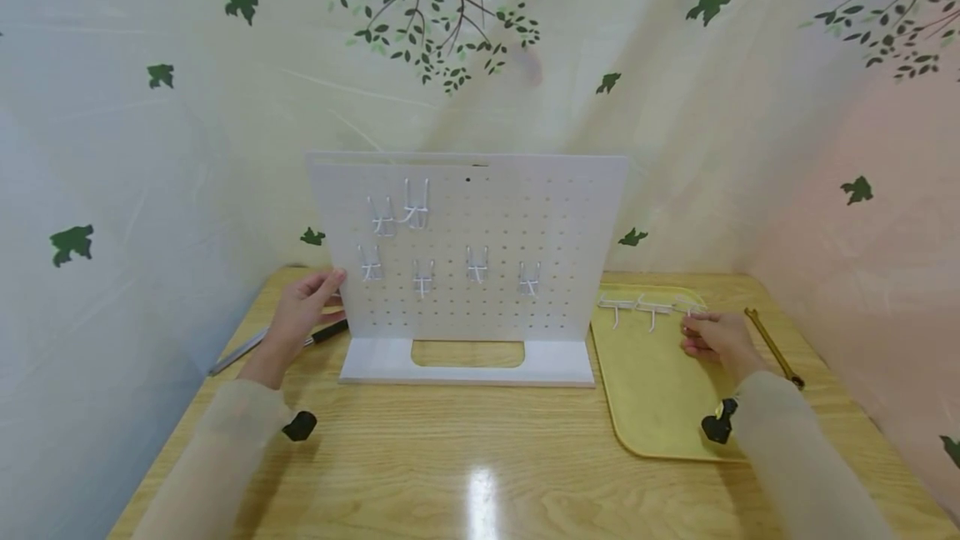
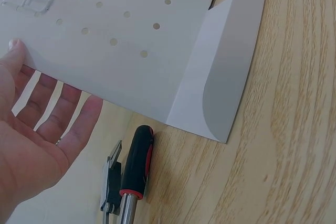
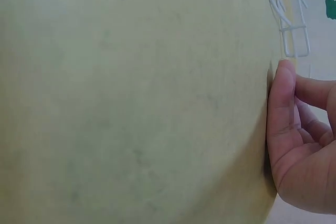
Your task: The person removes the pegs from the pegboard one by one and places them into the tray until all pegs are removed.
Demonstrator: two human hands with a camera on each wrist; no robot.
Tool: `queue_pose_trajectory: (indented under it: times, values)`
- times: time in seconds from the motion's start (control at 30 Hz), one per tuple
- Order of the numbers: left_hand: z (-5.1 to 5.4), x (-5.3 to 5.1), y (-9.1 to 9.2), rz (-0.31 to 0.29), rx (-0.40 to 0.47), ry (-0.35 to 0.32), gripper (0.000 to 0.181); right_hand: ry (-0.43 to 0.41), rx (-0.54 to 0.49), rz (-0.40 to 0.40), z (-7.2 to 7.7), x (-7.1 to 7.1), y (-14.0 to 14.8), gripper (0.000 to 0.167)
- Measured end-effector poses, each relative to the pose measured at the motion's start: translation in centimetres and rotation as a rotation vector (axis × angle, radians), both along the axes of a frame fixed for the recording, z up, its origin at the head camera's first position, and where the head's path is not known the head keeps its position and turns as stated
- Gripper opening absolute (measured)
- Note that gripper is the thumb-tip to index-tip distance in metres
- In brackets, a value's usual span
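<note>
A white pegboard (image 1: 450, 307) stands upright on its base, several white wire hooks (image 1: 477, 265) hanging in its holes. At its left edge, my left hand (image 1: 303, 311) grips the board, thumb in front and fingers behind, as the left wrist view (image 2: 47, 124) shows. Over the far right of a yellow tray (image 1: 652, 407), my right hand (image 1: 720, 340) pinches a white wire hook (image 1: 688, 305), mostly hidden by the fingers. Two more loose hooks (image 1: 654, 307) lie along the tray's far side. In the right wrist view, one hook (image 3: 295, 40) lies just beyond my fingertips.
A brass-coloured wrench (image 1: 772, 348) lies right of the tray. Left of the board are a black-and-red-handled tool (image 2: 137, 161) and a folding metal tool (image 2: 111, 182) on the wooden table (image 1: 420, 448). A leaf-printed cloth hangs behind.
</note>
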State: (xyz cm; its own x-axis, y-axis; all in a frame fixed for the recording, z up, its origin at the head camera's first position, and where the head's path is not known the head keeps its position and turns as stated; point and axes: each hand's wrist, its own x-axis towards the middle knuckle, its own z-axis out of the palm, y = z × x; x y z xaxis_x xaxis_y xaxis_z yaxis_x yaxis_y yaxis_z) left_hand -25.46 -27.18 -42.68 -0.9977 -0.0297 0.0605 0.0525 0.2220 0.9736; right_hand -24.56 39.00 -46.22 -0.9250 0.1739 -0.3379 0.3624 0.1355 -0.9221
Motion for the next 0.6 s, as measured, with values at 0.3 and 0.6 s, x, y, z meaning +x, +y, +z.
queue_pose_trajectory:
  times: [0.3, 0.6]
  values:
    - [0.0, 0.14, 0.08, -0.003, 0.005, -0.007, 0.064, -0.009, 0.009, -0.004, -0.16, 0.05, -0.18, 0.042]
    - [0.29, 0.24, 0.21, 0.001, -0.014, -0.017, 0.067, -0.01, 0.047, 0.005, 0.04, 0.18, -0.38, 0.046]
